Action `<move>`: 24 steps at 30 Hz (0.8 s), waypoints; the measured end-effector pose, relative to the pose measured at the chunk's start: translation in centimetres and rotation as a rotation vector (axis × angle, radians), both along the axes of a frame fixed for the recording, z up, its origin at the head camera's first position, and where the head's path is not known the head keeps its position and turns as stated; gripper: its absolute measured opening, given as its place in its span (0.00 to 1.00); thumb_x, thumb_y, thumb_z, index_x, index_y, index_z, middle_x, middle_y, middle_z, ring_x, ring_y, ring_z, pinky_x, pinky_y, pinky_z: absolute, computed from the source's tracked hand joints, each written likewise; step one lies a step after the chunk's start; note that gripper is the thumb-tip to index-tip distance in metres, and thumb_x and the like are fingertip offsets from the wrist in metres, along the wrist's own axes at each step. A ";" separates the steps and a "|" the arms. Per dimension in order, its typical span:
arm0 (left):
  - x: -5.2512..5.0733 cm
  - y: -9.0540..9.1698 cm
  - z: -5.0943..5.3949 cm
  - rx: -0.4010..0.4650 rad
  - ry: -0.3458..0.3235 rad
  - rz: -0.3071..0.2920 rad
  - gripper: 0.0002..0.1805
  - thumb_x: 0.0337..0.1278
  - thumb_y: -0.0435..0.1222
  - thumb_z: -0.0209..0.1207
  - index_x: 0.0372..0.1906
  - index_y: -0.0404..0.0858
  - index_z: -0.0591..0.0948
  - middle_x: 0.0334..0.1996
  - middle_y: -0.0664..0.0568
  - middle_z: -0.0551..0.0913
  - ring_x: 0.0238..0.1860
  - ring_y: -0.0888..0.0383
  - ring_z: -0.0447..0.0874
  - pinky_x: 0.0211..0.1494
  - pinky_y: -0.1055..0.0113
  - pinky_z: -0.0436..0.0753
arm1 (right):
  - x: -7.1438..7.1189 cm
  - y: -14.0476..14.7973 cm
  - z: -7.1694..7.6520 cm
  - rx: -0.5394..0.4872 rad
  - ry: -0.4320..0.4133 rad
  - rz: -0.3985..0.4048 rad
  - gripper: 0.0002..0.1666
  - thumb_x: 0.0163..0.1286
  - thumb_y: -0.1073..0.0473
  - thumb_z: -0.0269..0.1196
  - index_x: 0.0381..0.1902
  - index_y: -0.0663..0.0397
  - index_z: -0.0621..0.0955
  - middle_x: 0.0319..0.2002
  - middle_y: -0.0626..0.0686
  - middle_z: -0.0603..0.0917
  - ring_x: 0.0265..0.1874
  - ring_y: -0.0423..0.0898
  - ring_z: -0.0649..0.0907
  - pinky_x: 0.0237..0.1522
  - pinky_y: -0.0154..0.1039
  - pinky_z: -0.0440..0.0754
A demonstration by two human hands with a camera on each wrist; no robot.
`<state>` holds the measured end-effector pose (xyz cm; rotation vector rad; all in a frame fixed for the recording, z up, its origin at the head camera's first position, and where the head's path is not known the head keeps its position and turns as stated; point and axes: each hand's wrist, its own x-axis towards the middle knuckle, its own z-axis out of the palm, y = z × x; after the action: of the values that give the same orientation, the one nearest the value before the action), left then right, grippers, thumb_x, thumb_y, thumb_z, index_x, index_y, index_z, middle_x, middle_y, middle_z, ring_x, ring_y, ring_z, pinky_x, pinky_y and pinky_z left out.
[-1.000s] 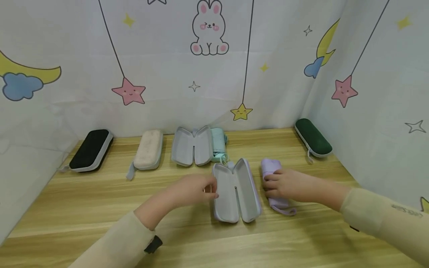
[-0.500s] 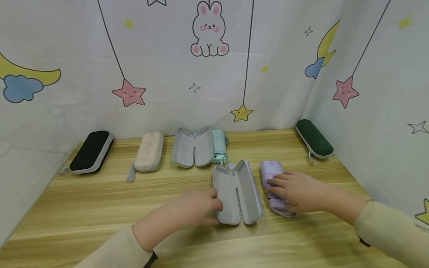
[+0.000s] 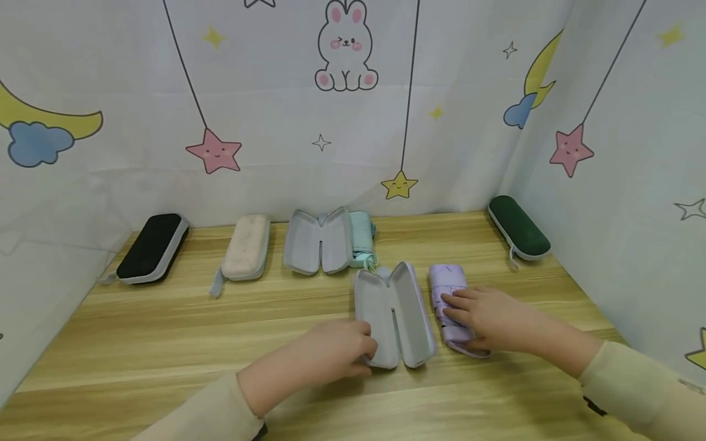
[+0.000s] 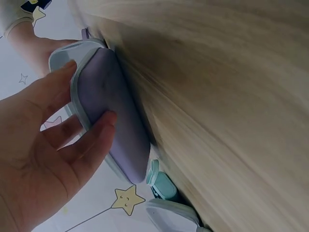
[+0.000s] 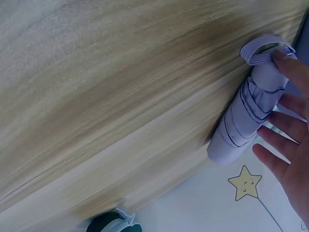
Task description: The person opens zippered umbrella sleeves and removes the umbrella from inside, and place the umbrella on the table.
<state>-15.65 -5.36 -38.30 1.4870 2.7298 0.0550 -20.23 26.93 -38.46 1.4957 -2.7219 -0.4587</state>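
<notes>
A lilac zip case [image 3: 410,306] with a pale grey lining lies unfolded on the table in the head view. My left hand [image 3: 331,352] holds the near left edge of this case. In the left wrist view, my thumb is at the rim and fingertips lie on the lilac outer shell [image 4: 118,96]. Just right of the case is a folded lilac umbrella [image 3: 448,275] with a wrist strap. My right hand [image 3: 496,318] rests on the umbrella with fingers fairly straight. In the right wrist view, its thumb touches the strap end of the umbrella [image 5: 246,113].
Behind stand an unfolded grey-lined case [image 3: 303,242] and a mint folded umbrella [image 3: 361,236]. A black case [image 3: 149,248] and a cream case [image 3: 246,248] lie left on the wooden table [image 3: 165,343]. A green case [image 3: 518,226] lies far right, by the patterned cloth wall.
My left hand has come nearer along the left edge of the lilac case and now holds its near corner. The right hand has slid toward the umbrella's strap end.
</notes>
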 end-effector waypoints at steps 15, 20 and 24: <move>-2.3 2.8 -0.4 0.017 0.073 0.045 0.04 0.57 0.42 0.67 0.31 0.48 0.84 0.27 0.59 0.74 0.27 0.64 0.75 0.29 0.73 0.73 | -1.3 2.3 -0.5 -0.136 -0.011 -0.037 0.35 0.58 0.49 0.72 0.58 0.65 0.79 0.62 0.63 0.75 0.59 0.61 0.76 0.55 0.55 0.75; -3.6 3.9 -0.4 0.026 0.093 0.056 0.03 0.59 0.41 0.66 0.32 0.47 0.84 0.28 0.58 0.76 0.29 0.63 0.76 0.31 0.72 0.75 | -2.1 3.1 -0.8 -0.179 -0.081 -0.102 0.34 0.57 0.54 0.73 0.58 0.67 0.78 0.62 0.65 0.74 0.60 0.63 0.74 0.55 0.56 0.75; -4.7 4.8 -0.6 0.031 0.092 0.086 0.03 0.59 0.41 0.66 0.33 0.47 0.84 0.29 0.58 0.77 0.29 0.63 0.77 0.31 0.72 0.75 | -2.9 3.5 -1.1 -0.233 -0.132 -0.110 0.33 0.57 0.57 0.73 0.57 0.69 0.79 0.61 0.67 0.75 0.59 0.64 0.75 0.54 0.56 0.75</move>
<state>-20.33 -0.53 -38.92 1.4134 2.8774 0.0315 -23.12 30.43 -39.51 1.3687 -2.8467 -0.0393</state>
